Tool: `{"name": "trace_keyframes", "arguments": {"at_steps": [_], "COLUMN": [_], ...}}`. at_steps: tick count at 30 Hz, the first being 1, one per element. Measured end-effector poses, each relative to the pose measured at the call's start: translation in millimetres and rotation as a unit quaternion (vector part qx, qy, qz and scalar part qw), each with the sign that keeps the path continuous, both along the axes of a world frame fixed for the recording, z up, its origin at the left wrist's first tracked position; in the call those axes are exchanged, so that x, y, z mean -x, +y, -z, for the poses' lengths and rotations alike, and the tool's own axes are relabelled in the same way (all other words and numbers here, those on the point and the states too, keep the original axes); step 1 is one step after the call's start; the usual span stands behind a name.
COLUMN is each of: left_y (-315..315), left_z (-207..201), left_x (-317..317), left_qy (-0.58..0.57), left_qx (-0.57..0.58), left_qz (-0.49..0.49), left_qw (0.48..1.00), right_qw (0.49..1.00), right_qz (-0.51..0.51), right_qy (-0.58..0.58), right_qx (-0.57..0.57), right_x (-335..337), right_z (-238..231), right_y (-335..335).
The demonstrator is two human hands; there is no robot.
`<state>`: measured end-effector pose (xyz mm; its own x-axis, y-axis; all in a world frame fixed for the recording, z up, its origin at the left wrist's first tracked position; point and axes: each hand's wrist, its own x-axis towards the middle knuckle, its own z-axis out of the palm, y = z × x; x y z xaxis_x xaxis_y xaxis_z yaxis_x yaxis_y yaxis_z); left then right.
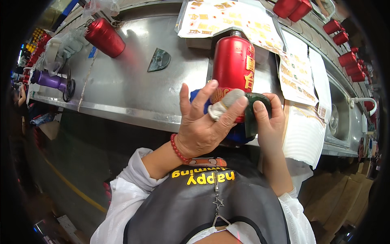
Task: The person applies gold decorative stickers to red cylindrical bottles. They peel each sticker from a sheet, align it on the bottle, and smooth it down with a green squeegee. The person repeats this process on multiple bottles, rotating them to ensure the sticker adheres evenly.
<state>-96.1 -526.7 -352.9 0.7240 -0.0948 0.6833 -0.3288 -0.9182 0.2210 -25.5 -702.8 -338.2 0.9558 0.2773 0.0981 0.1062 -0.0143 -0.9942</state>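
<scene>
A shiny red bottle with gold lettering and a gold pattern lies in a dark cradle, its neck pointing away from me. Over its near end is my left hand, fingers spread, wearing a red bead bracelet. A grey-white cloth cover sits over one of its fingers, close to the thumb. Between thumb and fingers my right hand pinches a dark green flat scraper at the bottle's right side. Something blue shows under the bottle; most of it is hidden.
Another dark scraper lies on the steel table. A second red bottle and a purple tool with a cord are at left. Printed decal sheets lie at the back, more at right beside white paper and a sink.
</scene>
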Motion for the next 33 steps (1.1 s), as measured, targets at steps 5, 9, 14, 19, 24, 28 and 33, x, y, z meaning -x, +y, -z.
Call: {"name": "trace_keyframes", "arguments": {"at_steps": [5, 9, 14, 19, 24, 28, 33], "left_y": [9.8, 6.6, 9.2, 26.9, 13.9, 20.8, 23.3], "left_z": [20.7, -5.1, -12.7, 4.2, -7.4, 4.7, 5.6], "left_x": [13.7, 10.3, -13.9, -5.0, -11.0, -8.3, -8.0], "left_qy": [0.072, 0.093, 0.086, 0.115, 0.107, 0.107, 0.125], "left_qx": [0.131, 0.085, -0.024, 0.054, 0.045, 0.035, 0.049], "left_qz": [-0.026, -0.016, 0.003, 0.017, 0.004, 0.002, 0.02], "left_qw": [0.988, 0.992, 0.996, 0.992, 0.993, 0.994, 0.991], "right_qw": [1.0, 1.0, 0.999, 0.974, 0.887, 0.862, 0.881], "right_qz": [-0.002, 0.0, -0.01, 0.07, -0.008, 0.022, 0.072], "right_qy": [0.0, 0.01, 0.03, -0.182, -0.384, -0.387, -0.403], "right_qx": [-0.007, -0.012, -0.044, 0.112, 0.256, 0.327, 0.239], "right_x": [-1.7, -0.3, 0.4, -3.9, 5.5, -6.1, -8.4], "right_z": [4.4, 7.4, 2.5, 6.6, 12.9, 26.1, 1.5], "right_y": [-1.7, -3.8, -2.2, -15.0, -5.5, -26.3, -34.8]}}
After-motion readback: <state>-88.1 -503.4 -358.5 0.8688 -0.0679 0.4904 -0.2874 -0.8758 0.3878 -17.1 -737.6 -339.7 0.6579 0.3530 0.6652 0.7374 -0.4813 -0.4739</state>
